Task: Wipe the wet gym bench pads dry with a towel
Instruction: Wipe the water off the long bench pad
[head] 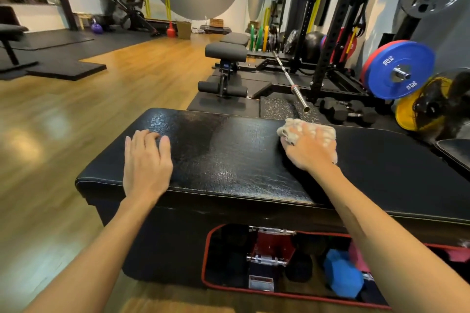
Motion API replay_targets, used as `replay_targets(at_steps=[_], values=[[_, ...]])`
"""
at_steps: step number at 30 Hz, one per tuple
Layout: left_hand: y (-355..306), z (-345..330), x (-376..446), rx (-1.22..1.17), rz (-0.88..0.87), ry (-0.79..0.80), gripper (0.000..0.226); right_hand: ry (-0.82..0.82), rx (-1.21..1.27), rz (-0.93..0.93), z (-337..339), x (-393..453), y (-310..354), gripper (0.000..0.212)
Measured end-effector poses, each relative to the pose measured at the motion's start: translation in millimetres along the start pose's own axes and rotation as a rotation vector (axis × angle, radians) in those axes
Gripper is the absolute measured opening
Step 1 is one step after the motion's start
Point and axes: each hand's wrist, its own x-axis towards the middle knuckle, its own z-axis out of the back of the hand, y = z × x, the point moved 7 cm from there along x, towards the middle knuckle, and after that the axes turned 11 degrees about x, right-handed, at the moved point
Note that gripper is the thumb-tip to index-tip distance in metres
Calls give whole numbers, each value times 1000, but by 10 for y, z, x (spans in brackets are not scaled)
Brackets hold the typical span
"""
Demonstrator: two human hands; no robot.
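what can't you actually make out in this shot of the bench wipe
Head view only:
- Towel: mostly under the right hand; its size and folds are hidden.
- Bench pad: right end cut off by the frame edge.
- Pad under the left hand: wet or dry, covered.
- Things in the storage opening: dark, partly behind the right forearm.

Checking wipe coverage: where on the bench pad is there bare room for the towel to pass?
Bare pad lies between the left hand and the right hand pressing the towel, and right of that hand. Only the left end is occupied.
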Motion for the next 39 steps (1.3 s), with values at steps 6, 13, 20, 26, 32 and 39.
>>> replay_targets(at_steps=[6,13,20,26,32,39], values=[[-21,80,-9,-95,5,-80,39,109,38,235,-213,-376,1582,62],[8,241,-95,-288,54,-195,35,319,148,610,-331,-1553,2410,60],[621,147,80,88,168,-32,55,259,45,647,25,-1870,1644,62],[768,144,71,63,379,-129,51,116,33,186,154,-712,964,64],[766,153,79,23,335,-208,42,168,34,96,-355,286,1510,84],[773,164,83,9,340,-207,44,263,24,400,-517,-554,2774,65]])
